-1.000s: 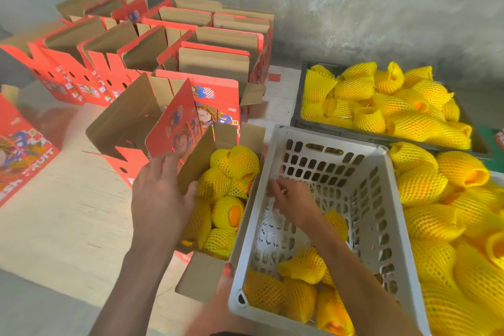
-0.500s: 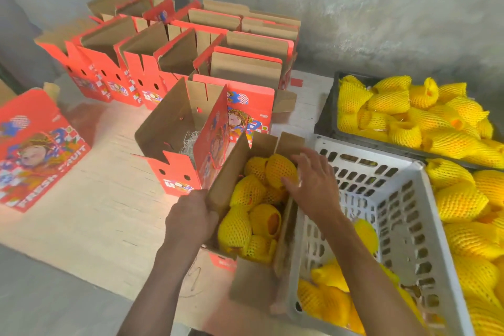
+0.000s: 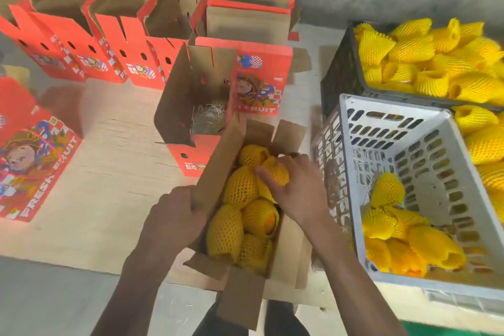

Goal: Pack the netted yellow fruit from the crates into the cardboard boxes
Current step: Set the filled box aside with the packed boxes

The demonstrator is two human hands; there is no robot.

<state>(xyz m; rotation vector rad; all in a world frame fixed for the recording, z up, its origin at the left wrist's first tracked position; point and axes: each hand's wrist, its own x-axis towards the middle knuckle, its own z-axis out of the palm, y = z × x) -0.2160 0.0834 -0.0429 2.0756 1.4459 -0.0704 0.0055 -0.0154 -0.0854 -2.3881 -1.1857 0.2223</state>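
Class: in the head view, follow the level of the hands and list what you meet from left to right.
Closed red box → left hand gripping the flap → open cardboard box of netted fruit → right hand holding a netted fruit → white crate → heaped netted fruit.

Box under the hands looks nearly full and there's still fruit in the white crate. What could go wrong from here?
1. The open box already looks packed; the fruit that the right hand grips sits on top, so the flaps may not close, or pressing could bruise it.
2. The left hand holds only the side flap; a hard push might bend it.
3. The white crate crowds the box, so the flap on that side may snag.
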